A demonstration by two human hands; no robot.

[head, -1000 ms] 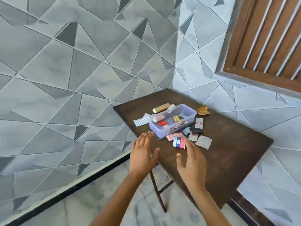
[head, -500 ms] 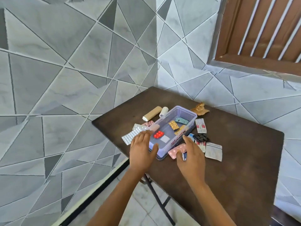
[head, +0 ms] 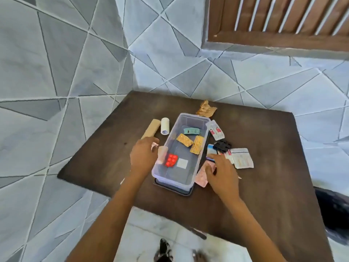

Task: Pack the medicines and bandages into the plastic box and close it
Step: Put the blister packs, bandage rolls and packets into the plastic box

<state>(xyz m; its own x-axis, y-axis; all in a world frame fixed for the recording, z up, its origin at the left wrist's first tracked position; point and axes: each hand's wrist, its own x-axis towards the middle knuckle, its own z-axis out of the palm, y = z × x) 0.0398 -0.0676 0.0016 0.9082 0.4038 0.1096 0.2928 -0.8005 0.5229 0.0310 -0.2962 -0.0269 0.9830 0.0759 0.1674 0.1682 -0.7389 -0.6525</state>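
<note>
A clear plastic box stands open on its dark lid in the middle of the brown table. Inside lie a red blister pack, two orange packs, a teal strip and a white square. My left hand rests against the box's left wall with fingers curled over pinkish strips; the grip is hidden. My right hand pinches a pink blister pack beside the box's right wall. A tan bandage roll and a white roll lie left of the box.
Right of the box lie a blue packet, a black blister and white sachets. Crumpled gold foil lies behind the box. Tiled walls close in the far sides; a brown shutter is above.
The view has come closer to the table. Both hands moved forward to the box: the left onto the strips at its left wall, the right onto the pink pack.
</note>
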